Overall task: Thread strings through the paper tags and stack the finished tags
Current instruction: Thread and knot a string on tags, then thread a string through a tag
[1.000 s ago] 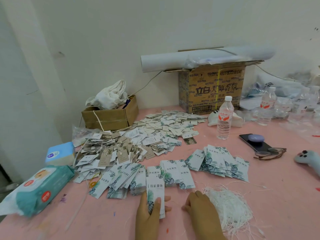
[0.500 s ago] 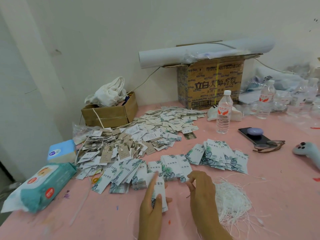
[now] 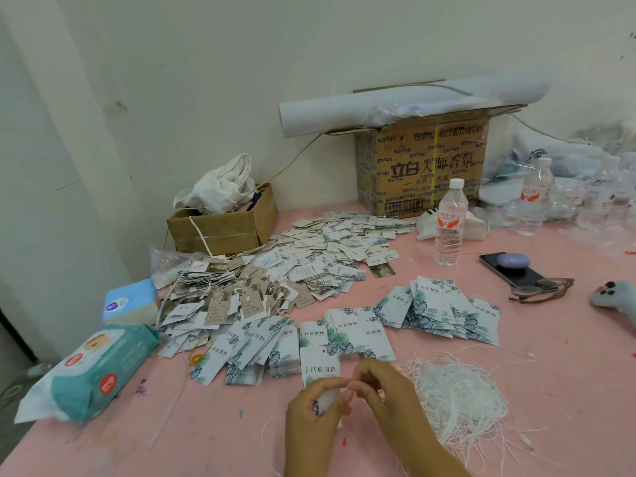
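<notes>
Head view showed threading in hand: the left hand (image 3: 311, 416) clasped a white, leaf-printed rectangular paper tag (image 3: 319, 371) over the pink table (image 3: 571, 390), the right hand (image 3: 383, 390) bunched against it, contents indiscernible; next, by judgement, a strand from the tangled white string heap (image 3: 459, 399) wanted feeding through.

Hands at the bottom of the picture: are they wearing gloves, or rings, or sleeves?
No gloves. The left hand and the right hand are both bare, and no rings show on the fingers that I can see. No watch, bracelet or sleeve shows either: the forearms are bare right down to the bottom edge of the picture.
</notes>
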The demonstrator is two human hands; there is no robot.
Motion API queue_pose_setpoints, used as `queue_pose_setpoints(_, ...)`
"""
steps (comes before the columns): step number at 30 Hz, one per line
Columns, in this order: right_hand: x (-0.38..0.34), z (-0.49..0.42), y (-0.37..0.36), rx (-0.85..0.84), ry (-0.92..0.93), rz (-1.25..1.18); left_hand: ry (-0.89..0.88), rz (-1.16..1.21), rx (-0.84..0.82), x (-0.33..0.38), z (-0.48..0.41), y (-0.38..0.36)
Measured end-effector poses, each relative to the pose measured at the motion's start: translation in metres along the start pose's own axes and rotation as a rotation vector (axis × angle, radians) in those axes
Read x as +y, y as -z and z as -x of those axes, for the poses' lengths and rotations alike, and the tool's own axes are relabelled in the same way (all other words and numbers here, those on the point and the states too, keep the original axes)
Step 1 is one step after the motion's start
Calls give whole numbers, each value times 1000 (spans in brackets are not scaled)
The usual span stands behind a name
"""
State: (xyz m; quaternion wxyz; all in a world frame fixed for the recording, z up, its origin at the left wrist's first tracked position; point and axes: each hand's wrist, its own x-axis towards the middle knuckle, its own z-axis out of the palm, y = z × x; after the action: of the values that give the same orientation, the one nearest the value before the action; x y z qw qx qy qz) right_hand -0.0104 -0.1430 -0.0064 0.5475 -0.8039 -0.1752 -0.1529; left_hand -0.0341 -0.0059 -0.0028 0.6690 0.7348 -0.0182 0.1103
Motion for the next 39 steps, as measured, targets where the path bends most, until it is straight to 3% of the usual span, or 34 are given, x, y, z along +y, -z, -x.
queue_pose_setpoints(5,4,-1,1,-40,-27,-16,21,19,18,-2,-2,2)
queue_pose_setpoints(10,7,-3,0,1,100,125,-14,30,20,-4,-2,0)
queue_pose_setpoints(23,6,-5,1,-15,132,36,51,14,58,-10,-6,1)
queue_pose_setpoints(31,1,-1,2,-204,95,279,68,69,93,-10,-8,3)
queue_pose_setpoints(39,-5,-5,13,-181,8,368,173,442,277,-4,-11,11)
